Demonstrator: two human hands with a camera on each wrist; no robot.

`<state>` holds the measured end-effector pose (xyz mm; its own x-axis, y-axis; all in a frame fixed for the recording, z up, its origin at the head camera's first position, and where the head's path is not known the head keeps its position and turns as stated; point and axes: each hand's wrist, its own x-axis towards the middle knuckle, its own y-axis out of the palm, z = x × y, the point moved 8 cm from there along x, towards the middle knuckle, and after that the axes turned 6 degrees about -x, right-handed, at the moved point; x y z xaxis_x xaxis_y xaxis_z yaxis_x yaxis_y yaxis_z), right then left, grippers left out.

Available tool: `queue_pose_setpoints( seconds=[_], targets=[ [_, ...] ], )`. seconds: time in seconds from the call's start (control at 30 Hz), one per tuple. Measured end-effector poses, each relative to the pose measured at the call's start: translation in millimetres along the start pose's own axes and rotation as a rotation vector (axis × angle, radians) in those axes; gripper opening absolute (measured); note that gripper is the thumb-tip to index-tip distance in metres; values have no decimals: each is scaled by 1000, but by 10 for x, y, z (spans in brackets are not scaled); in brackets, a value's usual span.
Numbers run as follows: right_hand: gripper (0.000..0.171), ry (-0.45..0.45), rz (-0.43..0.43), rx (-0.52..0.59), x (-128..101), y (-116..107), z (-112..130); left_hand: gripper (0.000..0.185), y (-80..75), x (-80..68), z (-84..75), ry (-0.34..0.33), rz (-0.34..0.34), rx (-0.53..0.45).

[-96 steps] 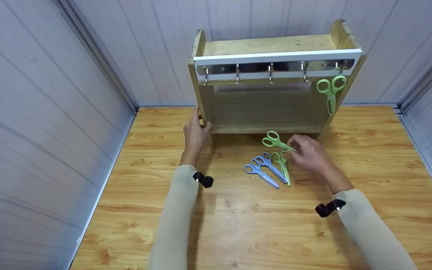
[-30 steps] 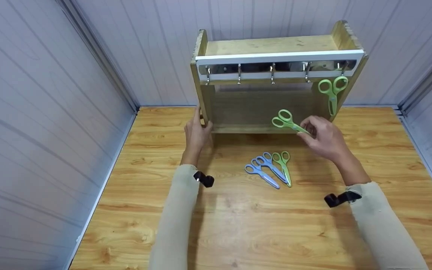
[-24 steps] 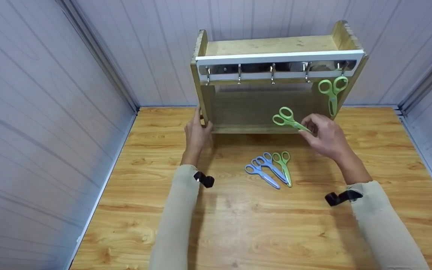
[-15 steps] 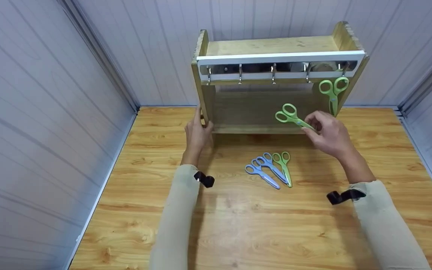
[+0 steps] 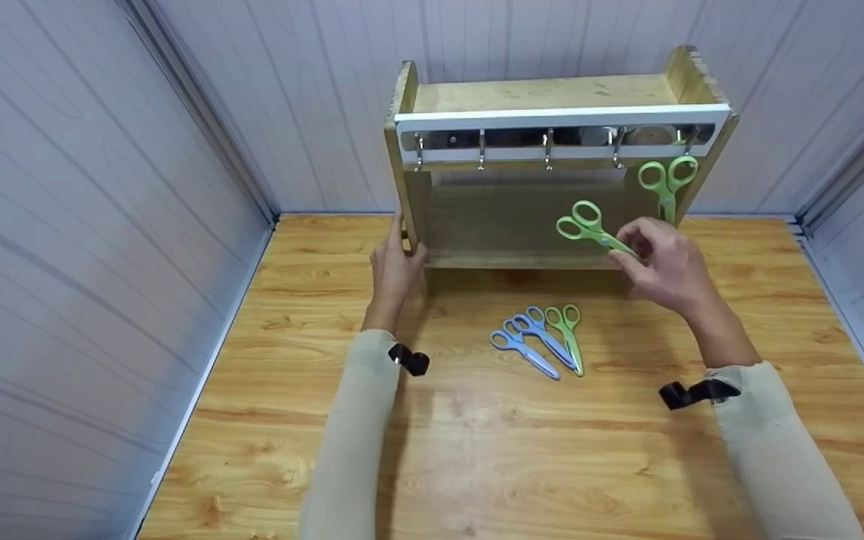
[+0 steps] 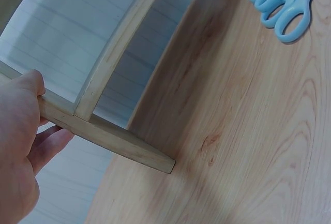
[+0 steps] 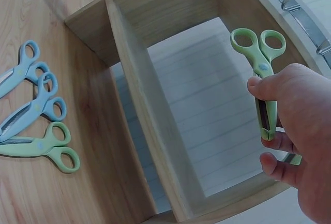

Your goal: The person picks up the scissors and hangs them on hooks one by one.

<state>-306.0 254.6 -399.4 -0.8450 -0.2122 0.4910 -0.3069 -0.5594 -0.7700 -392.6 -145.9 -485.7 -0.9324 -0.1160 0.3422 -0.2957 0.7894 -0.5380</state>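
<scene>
My right hand (image 5: 668, 262) pinches a pair of green scissors (image 5: 589, 225) by the blades, handle loops pointing up and left, in front of the wooden rack (image 5: 537, 259). The right wrist view shows the thumb on those green scissors (image 7: 262, 66) and fingers behind. My left hand (image 5: 394, 266) grips the rack's left side panel; in the left wrist view that side panel (image 6: 103, 133) lies between thumb and fingers. Another pair of green scissors (image 5: 667, 184) hangs from the rightmost hook. On the table lie two blue scissors (image 5: 526, 352) and one green pair (image 5: 567, 334), partly overlapping.
A white rail with several metal hooks (image 5: 548, 146) runs across the rack's top front; the other hooks carry nothing. Corrugated white walls (image 5: 327, 97) stand behind and at both sides of the wood-grain table (image 5: 477, 457).
My right hand has lifted the green scissors from near the table pile, up and to the right toward the hooks. My left hand stays at the side panel.
</scene>
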Motion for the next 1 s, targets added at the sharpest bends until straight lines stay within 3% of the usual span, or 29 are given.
queue_pose_setpoints(
  seconds=[0.57, 1.0],
  targets=[
    [16, -15, -76, 49, 45, -161, 9, 72, 2, -5, -8, 2, 5, -8],
    [16, -8, -71, 80, 72, -227, -21, 73, 0, -6, 5, -31, 12, -12]
  ],
)
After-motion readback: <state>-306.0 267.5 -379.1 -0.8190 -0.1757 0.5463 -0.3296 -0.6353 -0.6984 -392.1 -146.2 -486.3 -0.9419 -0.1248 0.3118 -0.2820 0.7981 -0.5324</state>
